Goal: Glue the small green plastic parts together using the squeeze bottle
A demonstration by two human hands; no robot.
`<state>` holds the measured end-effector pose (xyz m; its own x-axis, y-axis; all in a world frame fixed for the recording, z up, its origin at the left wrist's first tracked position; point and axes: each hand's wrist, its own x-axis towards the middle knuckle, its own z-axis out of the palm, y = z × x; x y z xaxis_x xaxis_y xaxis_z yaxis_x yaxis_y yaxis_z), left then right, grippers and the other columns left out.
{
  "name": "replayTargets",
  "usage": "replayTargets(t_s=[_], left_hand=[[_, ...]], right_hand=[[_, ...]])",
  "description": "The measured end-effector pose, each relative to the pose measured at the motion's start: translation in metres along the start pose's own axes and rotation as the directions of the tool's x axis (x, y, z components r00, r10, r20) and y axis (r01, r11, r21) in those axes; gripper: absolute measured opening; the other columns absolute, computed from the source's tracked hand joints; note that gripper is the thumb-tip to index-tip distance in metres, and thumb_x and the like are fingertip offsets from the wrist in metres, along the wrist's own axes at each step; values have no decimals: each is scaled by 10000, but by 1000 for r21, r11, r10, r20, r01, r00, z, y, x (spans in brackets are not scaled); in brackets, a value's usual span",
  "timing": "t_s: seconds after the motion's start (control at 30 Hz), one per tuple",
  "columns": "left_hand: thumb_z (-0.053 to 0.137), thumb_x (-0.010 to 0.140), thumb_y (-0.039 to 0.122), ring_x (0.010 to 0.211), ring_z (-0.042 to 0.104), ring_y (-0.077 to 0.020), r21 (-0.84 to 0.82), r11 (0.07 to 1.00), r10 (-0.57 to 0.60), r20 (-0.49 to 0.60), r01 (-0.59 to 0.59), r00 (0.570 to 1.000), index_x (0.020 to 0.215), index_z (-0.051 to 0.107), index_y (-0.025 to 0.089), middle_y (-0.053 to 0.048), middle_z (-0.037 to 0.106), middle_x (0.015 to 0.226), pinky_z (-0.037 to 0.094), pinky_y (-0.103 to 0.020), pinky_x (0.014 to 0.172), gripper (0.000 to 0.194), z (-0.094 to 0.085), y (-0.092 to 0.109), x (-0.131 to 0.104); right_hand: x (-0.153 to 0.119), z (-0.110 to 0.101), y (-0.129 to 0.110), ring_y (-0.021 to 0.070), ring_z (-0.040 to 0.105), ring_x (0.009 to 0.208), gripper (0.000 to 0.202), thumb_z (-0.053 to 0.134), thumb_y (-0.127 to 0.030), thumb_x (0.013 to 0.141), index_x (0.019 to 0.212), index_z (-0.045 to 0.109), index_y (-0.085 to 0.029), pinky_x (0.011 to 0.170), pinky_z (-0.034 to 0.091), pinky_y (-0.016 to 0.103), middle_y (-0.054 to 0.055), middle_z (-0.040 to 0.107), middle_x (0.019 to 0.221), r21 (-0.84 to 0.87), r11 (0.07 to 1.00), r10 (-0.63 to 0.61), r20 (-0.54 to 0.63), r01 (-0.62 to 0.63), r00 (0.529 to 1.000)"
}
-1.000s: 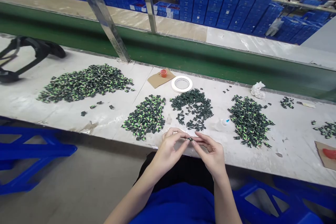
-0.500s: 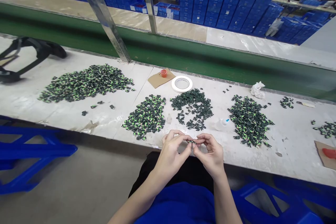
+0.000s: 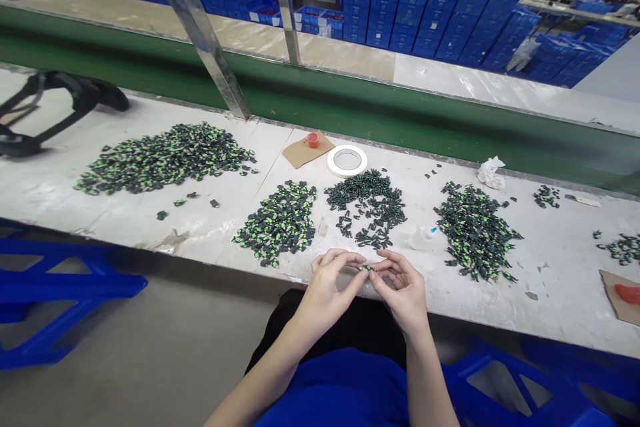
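Between the fingertips of my left hand [image 3: 330,287] and my right hand [image 3: 403,290] is a small dark piece with green marks [image 3: 367,268]. Both hands pinch it near the table's front edge. Just beyond them lies a pile of small dark green parts [image 3: 383,203]. To its left is a pile of black-and-green pieces [image 3: 280,223], and another such pile [image 3: 473,230] lies to the right. A small clear bottle with a blue tip [image 3: 423,236] stands between the dark parts and the right pile.
A larger pile [image 3: 170,157] lies at the left, near a black frame [image 3: 75,103]. A white tape roll [image 3: 347,161] and cardboard with a red tub [image 3: 313,140] sit farther back. Blue stools [image 3: 65,280] flank me; a metal post [image 3: 200,33] rises behind.
The fingers have shifted slightly around the small piece, and more of its green-marked surface shows. Some fingers of my right hand have lifted a little. The piles look the same.
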<state>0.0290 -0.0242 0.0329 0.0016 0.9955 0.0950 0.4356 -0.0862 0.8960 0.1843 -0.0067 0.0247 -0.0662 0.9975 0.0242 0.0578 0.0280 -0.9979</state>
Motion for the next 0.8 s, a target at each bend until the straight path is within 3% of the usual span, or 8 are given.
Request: replayTargets(t_s=[0.17,0.27,0.37,0.47,0.57,0.67,0.73,0.8], left_hand=[[592,849,227,942,650,-207,-15,1000,13,37,-12,999,893,672,242,-38,688,906,452,-360,886,93,1,-2,0],[591,850,230,917,659,-199,-12,1000,17,68,-16,998,933,661,238,-37,699,934,450,-366,899,109,2,-3,0],[580,864,249,902,663,-198,0,1000,24,136,-25,990,978,642,242,-27,717,968,420,-400,939,130,2,-5,1],[560,875,260,934,646,-214,52,998,15,136,-22,991,970,637,243,-21,729,938,392,-420,948,123,-5,-13,1],[540,876,277,943,623,-232,155,988,5,4,-6,1000,929,644,248,-25,729,912,374,-435,938,120,-17,-27,1],[550,866,276,977,587,-265,294,955,32,-240,42,970,903,657,256,-45,725,925,348,-462,925,116,-30,-41,2],[572,854,253,1007,561,-288,374,923,62,-376,91,924,898,668,264,-55,725,945,327,-478,912,106,-37,-49,5],[586,846,217,1011,545,-298,439,893,101,-411,99,906,887,681,275,-54,727,950,309,-485,895,118,-42,-54,10]], right_hand=[[-3,-10,-4,166,692,685,279,676,-292,785,1048,661,-201,696,603,318,52,742,829,-138,987,-68,125,85,990],[-4,-13,-7,173,698,689,264,654,-289,803,1051,666,-200,684,606,313,49,744,820,-209,970,-94,139,122,986],[-4,-21,-7,166,684,636,254,646,-302,803,1034,672,-199,649,603,303,40,735,786,-307,940,-125,99,149,987],[-2,-42,-4,172,673,615,248,657,-345,788,980,688,-192,656,593,320,43,724,761,-430,894,-157,-44,123,987],[2,-71,0,200,679,657,307,671,-434,764,936,703,-181,655,579,341,75,729,794,-491,871,-178,-277,20,944],[6,-96,2,224,669,683,415,661,-509,754,966,706,-155,694,561,383,109,723,824,-539,835,-224,-510,-106,831],[11,-106,3,246,662,739,487,629,-552,769,1027,696,-144,748,544,424,139,711,906,-612,776,-303,-572,-151,762],[17,-110,7,299,640,904,564,601,-602,776,1094,674,-142,857,492,494,175,673,1065,-734,670,-423,-504,-115,753]])
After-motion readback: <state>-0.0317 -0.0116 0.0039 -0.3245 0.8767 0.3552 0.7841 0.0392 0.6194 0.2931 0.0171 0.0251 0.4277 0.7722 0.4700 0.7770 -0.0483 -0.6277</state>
